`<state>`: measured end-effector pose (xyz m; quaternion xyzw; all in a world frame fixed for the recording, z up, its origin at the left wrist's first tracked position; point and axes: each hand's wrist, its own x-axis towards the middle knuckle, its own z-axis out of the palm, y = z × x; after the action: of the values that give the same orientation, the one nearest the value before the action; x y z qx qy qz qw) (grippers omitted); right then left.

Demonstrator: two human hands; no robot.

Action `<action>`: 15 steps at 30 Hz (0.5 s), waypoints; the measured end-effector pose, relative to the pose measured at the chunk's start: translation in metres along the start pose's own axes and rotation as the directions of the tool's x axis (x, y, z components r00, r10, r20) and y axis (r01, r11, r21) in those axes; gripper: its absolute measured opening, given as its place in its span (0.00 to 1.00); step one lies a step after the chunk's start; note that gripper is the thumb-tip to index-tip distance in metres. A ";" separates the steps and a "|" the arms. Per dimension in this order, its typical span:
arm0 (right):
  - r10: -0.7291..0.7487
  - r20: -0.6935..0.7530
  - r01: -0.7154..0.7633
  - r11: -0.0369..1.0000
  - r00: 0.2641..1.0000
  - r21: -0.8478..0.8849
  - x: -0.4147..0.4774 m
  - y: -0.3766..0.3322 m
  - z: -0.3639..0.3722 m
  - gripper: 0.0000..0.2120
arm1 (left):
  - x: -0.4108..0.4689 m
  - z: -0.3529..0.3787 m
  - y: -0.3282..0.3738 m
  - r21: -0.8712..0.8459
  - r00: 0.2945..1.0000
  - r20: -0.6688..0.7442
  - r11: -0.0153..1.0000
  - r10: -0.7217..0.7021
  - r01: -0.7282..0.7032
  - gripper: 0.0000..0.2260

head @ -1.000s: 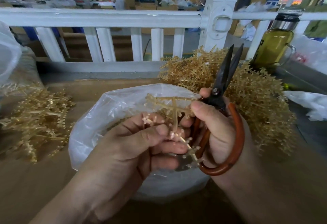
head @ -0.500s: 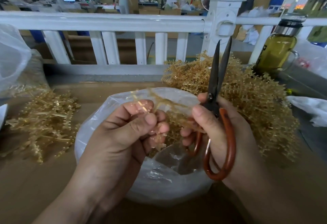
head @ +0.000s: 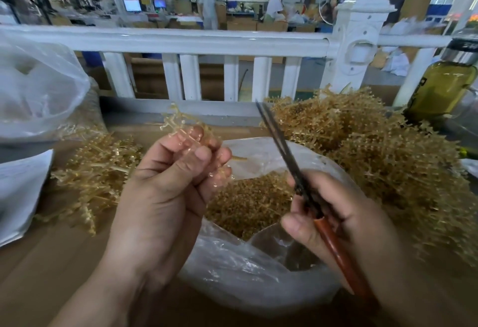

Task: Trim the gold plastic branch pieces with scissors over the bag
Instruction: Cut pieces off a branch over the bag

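A gold branch piece is pinched in the curled fingers of the left hand, above the left rim of the bag. The scissors, blades together, are gripped by the right hand, apart from it. A cut seems pending: the blades need opening at the stem. No writing is legible.

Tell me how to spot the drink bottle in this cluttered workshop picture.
Follow the white railing along to the far right edge of the view. There, just beyond the big gold branch pile, stands the bottle. It alone is see-through, filled with yellow-green liquid and topped by a dark lid.
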<state>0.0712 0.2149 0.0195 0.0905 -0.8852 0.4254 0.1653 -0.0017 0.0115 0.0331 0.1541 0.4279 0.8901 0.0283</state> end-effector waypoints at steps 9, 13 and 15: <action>0.125 0.197 -0.090 0.980 0.973 -0.178 -0.001 -0.010 -0.004 0.28 | 0.001 -0.005 -0.001 0.042 0.991 -0.127 0.998 0.049 -0.044 0.04; 0.166 0.245 -0.122 0.975 0.955 -0.185 -0.001 -0.013 -0.005 0.31 | 0.002 -0.005 -0.001 0.057 0.987 -0.132 0.995 0.093 -0.086 0.05; 0.157 0.250 -0.102 0.970 0.955 -0.221 0.000 -0.014 -0.007 0.30 | 0.003 -0.004 -0.001 0.071 0.985 -0.126 0.991 0.121 -0.112 0.04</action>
<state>0.0767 0.2116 0.0334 0.0706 -0.9425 0.3256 0.0251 -0.0055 0.0090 0.0307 0.1216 0.4472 0.8843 -0.0566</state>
